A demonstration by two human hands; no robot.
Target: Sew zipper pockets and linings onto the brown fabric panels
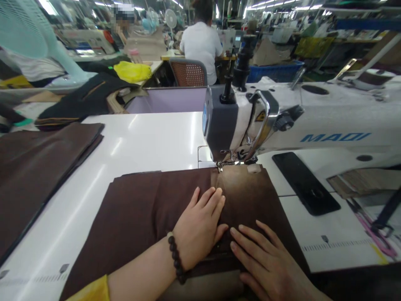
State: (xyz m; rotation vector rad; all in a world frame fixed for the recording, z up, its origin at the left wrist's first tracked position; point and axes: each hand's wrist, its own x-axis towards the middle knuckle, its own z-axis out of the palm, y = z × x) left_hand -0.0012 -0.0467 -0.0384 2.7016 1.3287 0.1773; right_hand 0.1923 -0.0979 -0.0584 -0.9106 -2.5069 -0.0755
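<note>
A dark brown piece of fabric (134, 209) lies flat on the white sewing table, its far edge under the presser foot (220, 166) of the sewing machine (297, 113). My left hand (202, 228), with a dark bead bracelet (176, 257) at the wrist, rests on the cloth just short of the foot, fingers stretched forward. To its right and nearer to me, my right hand (269, 261) lies on the same fabric with fingers spread. Neither hand holds anything. Near my right fingers a zipper-like line (219, 257) crosses the cloth; my hands partly cover it.
Stacked brown fabric (40, 167) lies at the left, with dark garments (84, 98) behind it. On the right are a black phone (303, 182), pink-handled scissors (374, 234) and grey-brown cut pieces (366, 182). A person in white (201, 50) sits ahead, beyond a brown chair (189, 73).
</note>
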